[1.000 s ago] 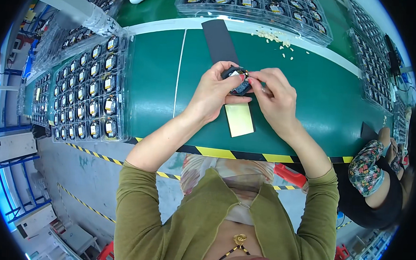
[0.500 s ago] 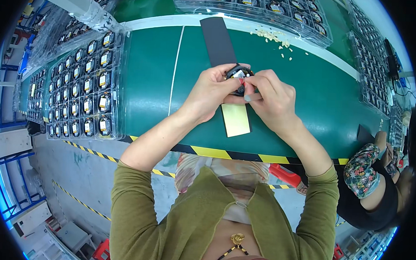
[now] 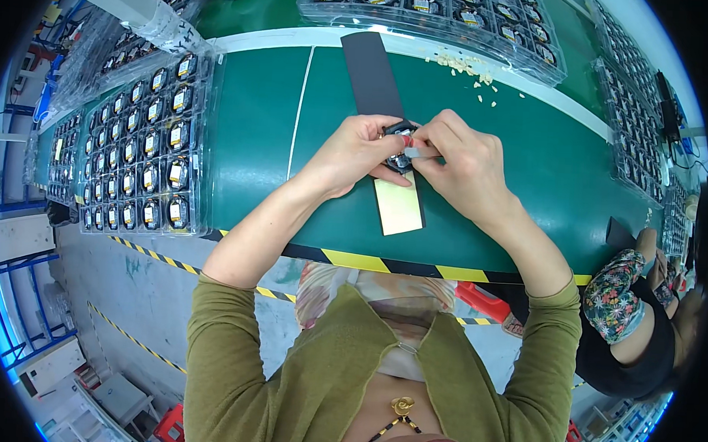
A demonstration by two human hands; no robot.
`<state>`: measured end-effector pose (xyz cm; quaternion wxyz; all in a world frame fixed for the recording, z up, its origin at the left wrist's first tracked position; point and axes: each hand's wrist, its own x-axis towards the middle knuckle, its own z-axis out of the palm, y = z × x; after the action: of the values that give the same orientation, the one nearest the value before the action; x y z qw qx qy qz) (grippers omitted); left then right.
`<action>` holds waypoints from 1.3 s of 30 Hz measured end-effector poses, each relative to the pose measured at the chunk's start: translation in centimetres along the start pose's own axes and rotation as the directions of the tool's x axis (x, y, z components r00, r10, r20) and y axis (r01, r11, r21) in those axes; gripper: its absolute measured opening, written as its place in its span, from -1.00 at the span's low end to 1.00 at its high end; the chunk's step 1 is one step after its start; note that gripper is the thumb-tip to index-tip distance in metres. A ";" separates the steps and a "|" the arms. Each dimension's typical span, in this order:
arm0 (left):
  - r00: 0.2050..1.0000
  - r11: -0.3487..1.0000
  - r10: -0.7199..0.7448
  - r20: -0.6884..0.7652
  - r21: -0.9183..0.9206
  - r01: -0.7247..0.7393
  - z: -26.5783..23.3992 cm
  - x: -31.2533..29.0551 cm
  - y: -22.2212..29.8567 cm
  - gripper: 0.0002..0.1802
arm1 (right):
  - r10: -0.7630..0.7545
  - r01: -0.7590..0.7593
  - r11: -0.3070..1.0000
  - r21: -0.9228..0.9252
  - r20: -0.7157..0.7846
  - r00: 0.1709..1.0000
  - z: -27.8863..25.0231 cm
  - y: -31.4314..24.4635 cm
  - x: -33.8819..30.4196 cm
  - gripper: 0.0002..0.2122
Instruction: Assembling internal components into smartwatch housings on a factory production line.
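My left hand point(image 3: 350, 156) is closed around a small round black device point(image 3: 398, 163) with metallic parts in its open face, holding it just above the green bench. Thumb and fingers of my right hand point(image 3: 469, 161) pinch a small whitish, translucent flat piece point(image 3: 423, 152). Its tip reaches to the middle of the device, close to my left thumb. My fingertips hide part of the device, so whether the piece touches it I cannot tell. Beneath my hands lies a long dark grey strip point(image 3: 372, 73), with a pale yellow pad point(image 3: 398, 209) at its near end.
A clear tray point(image 3: 203, 191) of similar round devices stands at left; another tray point(image 3: 426, 25) lies at the far side. Pale yellow bits point(image 3: 473, 68) are scattered nearby. Black-and-yellow tape point(image 3: 368, 261) marks the bench's near edge. A co-worker's floral sleeve point(image 3: 613, 294) shows at right.
My right hand has turned a little, and the whitish piece has swung up and left across the device. The device has shifted slightly downward in my left hand.
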<state>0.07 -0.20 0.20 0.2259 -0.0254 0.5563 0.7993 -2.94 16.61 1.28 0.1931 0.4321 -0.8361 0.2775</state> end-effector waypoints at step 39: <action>0.974 0.978 0.005 -0.225 0.202 0.042 -2.0 1.5 -0.6 -0.75 | 0.649 -0.703 -0.020 0.711 0.544 0.532 -0.7 2.0 -4.6 -0.86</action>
<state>-1.44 -1.38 -1.55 0.1705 -0.0971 0.6577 0.7273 -2.03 20.82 -1.35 -0.2474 0.0072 -0.6526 0.7162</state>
